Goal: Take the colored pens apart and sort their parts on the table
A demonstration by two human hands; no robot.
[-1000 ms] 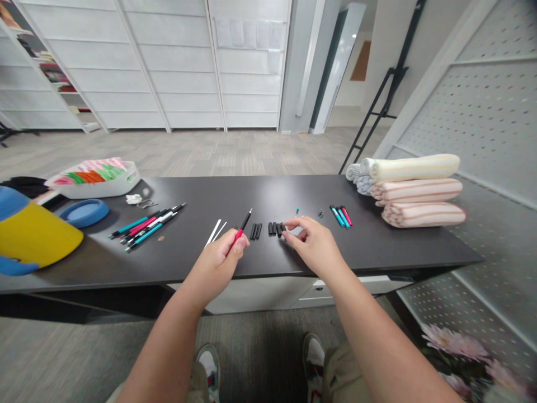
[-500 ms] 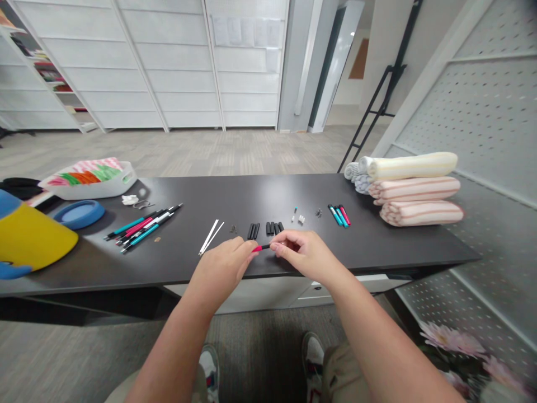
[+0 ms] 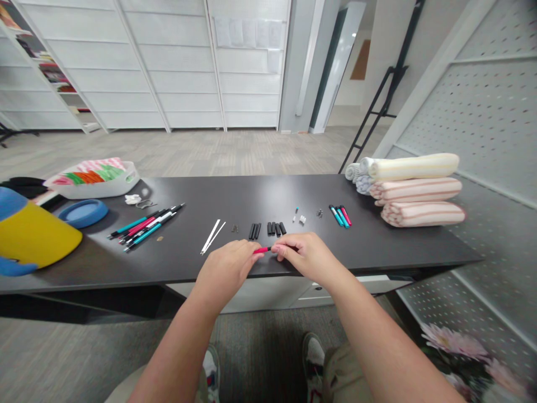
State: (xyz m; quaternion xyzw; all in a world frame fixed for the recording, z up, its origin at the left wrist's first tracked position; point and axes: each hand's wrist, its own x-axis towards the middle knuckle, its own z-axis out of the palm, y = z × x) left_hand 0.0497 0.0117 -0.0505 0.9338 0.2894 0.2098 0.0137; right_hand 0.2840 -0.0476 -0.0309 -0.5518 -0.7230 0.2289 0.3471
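Observation:
A red pen barrel (image 3: 262, 249) with a short black end lies level between my hands, just above the table's front edge. My left hand (image 3: 226, 267) is closed round its red part, palm down. With thumb and fingertips, my right hand (image 3: 308, 254) pinches the black end; the fingers partly hide it. Just beyond the hands lie thin black tubes (image 3: 254, 231) and short thicker black sleeves (image 3: 277, 228). White sticks (image 3: 212, 237) and tiny springs (image 3: 235, 228) are to the left. Small white pieces (image 3: 302, 220), tiny metal bits (image 3: 320, 213) and blue and red barrels (image 3: 340, 216) lie to the right.
Several pens (image 3: 146, 226) lie in a pile on the dark table (image 3: 235, 196). A white basket (image 3: 96, 188) of coloured cloth, a blue ring-shaped dish (image 3: 83, 214) and a yellow-and-blue object (image 3: 39, 232) stand left. Rolled towels (image 3: 419, 190) are stacked at the right.
More of the red barrel shows between my hands, and the visible black part is shorter. Both hands stay in nearly the same place; the view has shifted slightly.

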